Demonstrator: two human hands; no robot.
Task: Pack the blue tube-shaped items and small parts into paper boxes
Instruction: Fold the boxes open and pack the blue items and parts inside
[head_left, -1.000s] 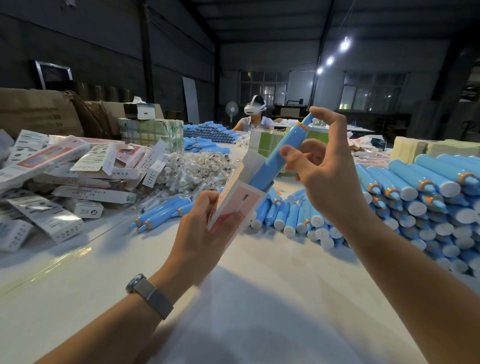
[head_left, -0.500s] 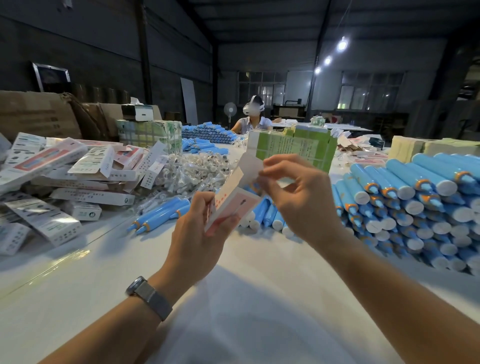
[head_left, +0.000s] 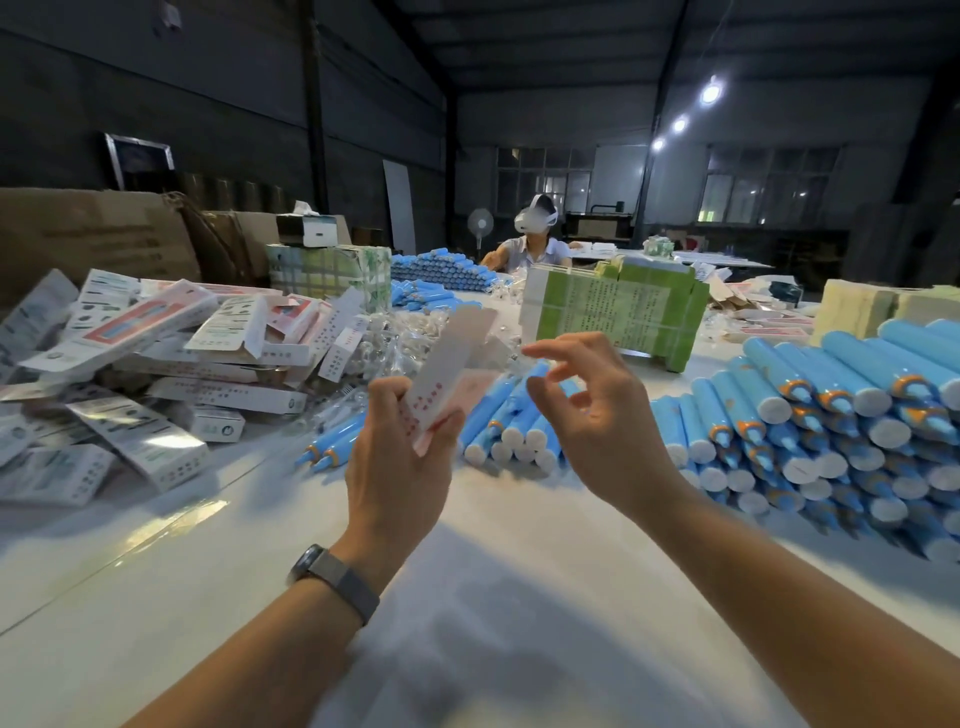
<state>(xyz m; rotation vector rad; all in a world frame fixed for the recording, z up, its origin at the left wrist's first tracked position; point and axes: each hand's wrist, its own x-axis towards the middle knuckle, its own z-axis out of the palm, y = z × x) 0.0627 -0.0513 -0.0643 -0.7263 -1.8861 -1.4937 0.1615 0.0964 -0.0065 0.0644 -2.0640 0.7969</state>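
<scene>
Paper box (head_left: 451, 364) blurs in our left hand (head_left: 400, 462), its red print unreadable; our right hand (head_left: 602, 415) hovers beside it, fingers loosely spread, empty

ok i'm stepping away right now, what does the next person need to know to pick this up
Left hand grips a paper box above the table; whether a tube is inside can't be seen. Right hand is beside it, fingers loosely curled, holding nothing.
Loose blue tubes are stacked right, more boxes piled left, bagged small parts behind.
Left: close this box, then keep packing.
</scene>
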